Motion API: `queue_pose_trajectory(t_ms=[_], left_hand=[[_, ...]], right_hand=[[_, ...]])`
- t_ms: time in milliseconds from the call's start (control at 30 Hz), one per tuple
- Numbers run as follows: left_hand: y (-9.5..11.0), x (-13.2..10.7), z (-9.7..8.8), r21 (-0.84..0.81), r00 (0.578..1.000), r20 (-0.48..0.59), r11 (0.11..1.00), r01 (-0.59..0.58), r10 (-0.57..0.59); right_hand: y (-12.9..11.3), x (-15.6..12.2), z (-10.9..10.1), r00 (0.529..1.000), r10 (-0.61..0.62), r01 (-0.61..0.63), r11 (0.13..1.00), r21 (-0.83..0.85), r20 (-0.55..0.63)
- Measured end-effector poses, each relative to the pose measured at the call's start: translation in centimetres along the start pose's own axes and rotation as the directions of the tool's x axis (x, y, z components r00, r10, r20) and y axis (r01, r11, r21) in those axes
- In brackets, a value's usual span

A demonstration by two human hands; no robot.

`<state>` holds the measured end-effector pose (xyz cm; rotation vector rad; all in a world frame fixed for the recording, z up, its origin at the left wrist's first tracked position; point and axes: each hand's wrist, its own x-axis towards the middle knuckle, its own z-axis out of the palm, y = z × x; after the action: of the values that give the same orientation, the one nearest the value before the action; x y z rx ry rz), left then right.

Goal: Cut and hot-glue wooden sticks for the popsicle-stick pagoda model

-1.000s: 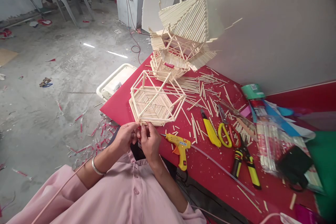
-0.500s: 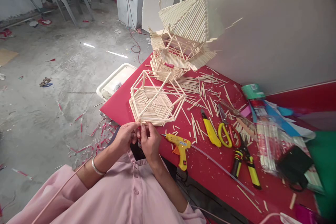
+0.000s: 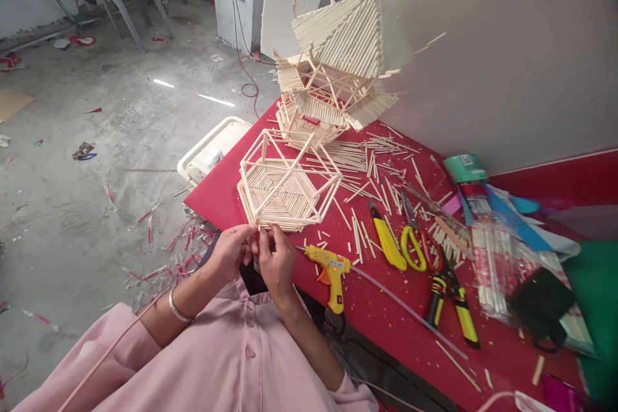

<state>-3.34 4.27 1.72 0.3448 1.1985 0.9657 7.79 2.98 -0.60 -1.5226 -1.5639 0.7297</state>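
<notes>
A hexagonal basket of pale wooden sticks (image 3: pixel 286 187) lies on the red table (image 3: pixel 386 309). Both hands meet at its near edge. My left hand (image 3: pixel 230 250) and my right hand (image 3: pixel 276 259) have their fingers pinched together around a small piece at the basket's rim; I cannot make out what it is. A yellow glue gun (image 3: pixel 331 270) lies just right of my right hand. Behind the basket rises a taller stick house model (image 3: pixel 338 64).
Loose sticks (image 3: pixel 381 174) are scattered over the table. A yellow utility knife (image 3: pixel 386 238), yellow-handled scissors (image 3: pixel 415 246), pliers (image 3: pixel 454 299) and a bag of sticks (image 3: pixel 502 264) lie to the right. A white tray (image 3: pixel 212 148) sits on the littered floor.
</notes>
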Motion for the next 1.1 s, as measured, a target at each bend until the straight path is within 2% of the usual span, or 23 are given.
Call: queue_pose_trajectory(t_ms=[1100], left_hand=[[-0.19, 0.05, -0.16, 0.001, 1.000, 0.004, 1.000, -0.003, 0.003]], right_hand=[[0.10, -0.06, 0.06, 1.000, 0.016, -0.016, 1.000, 0.001, 0.004]])
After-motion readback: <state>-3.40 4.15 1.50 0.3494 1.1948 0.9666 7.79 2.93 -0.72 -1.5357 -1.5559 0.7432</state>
